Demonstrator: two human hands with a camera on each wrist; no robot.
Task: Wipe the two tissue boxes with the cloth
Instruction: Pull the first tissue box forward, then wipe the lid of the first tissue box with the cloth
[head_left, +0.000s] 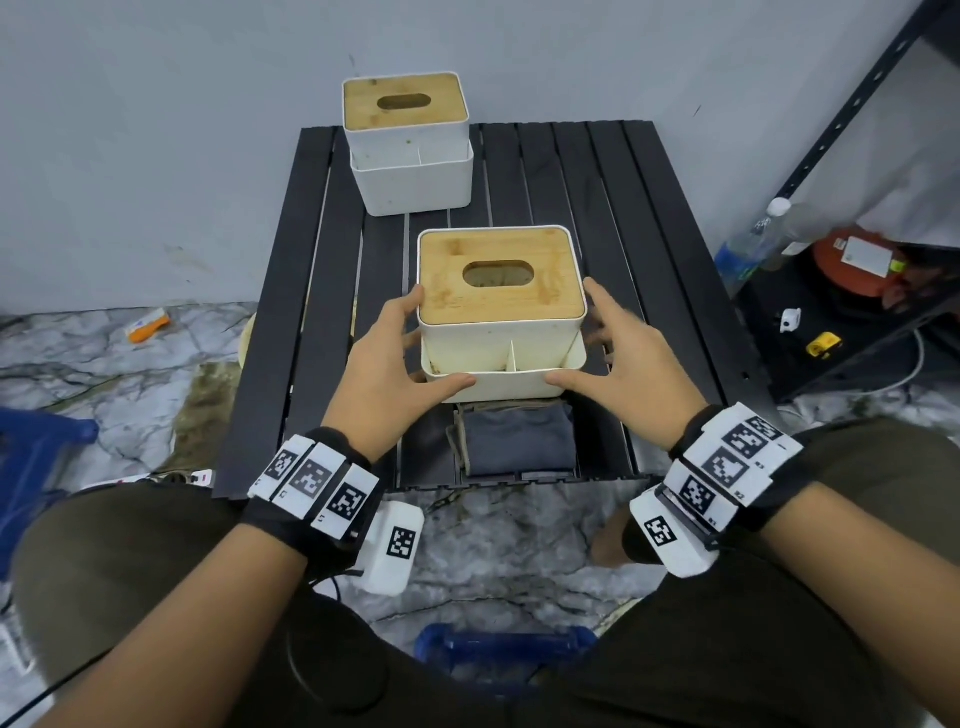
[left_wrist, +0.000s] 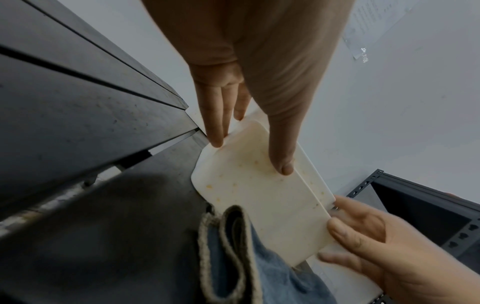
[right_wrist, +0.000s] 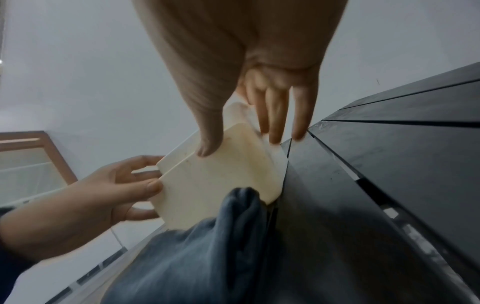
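Both hands, the left hand (head_left: 387, 358) and the right hand (head_left: 631, 353), hold the near tissue box (head_left: 501, 312) by its sides on the black slatted bench (head_left: 306, 291), so next I think one hand must let go to pick up the folded cloth (head_left: 519, 439) lying just in front, while the far tissue box (head_left: 408, 143) waits by the grey wall (head_left: 156, 130).

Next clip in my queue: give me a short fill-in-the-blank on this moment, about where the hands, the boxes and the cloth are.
1. The left hand and right hand both grip the ____ tissue box.
2. The folded cloth lies on the black table, held by ____ hand.
3. Each tissue box has a ____ lid with an oval slot.
4. The far tissue box stands at the table's edge nearest the ____.

Missing words: near; neither; wooden; wall
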